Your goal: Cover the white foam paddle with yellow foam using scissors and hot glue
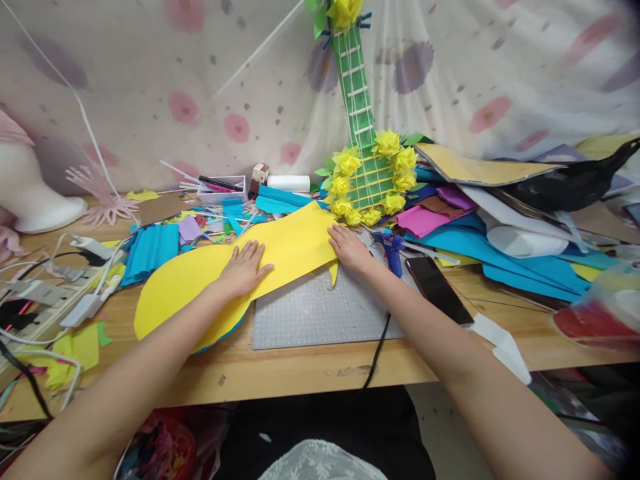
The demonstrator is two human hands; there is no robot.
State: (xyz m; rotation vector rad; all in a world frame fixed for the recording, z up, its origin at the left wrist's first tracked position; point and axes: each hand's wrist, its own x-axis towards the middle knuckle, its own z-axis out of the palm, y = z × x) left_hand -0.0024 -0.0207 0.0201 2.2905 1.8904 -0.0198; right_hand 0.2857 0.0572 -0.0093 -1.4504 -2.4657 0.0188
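The yellow foam sheet (235, 267), cut in a long curved shape, lies flat across the middle of the wooden table (310, 367), its rounded end toward eight o'clock and its narrower end reaching up toward one o'clock, where it overlaps the top left corner of the grey cutting mat (325, 313). A blue layer shows just under its lower edge. The left hand (245, 267) rests palm down on the middle of the sheet, fingers straight and lightly spread, gripping nothing. The right hand (350, 248) presses flat on the sheet's right end at about two o'clock from the left hand, fingers extended and close together, also holding nothing. Just beside the right hand at three o'clock lies a blue glue gun (391, 245), its black cord running down over the mat and off the table edge at six o'clock. A dark phone (438, 288) lies near the gun at four o'clock. At twelve o'clock from the sheet a green paper guitar (361, 127) ringed with yellow paper flowers (373, 180) leans against the flowered cloth backdrop (200, 80). At three o'clock a heap of coloured paper sheets (500, 233) covers the table. At ten o'clock lies a folded blue paper stack (150, 250), and at nine o'clock white plugs and cables (75, 287) crowd the left edge.
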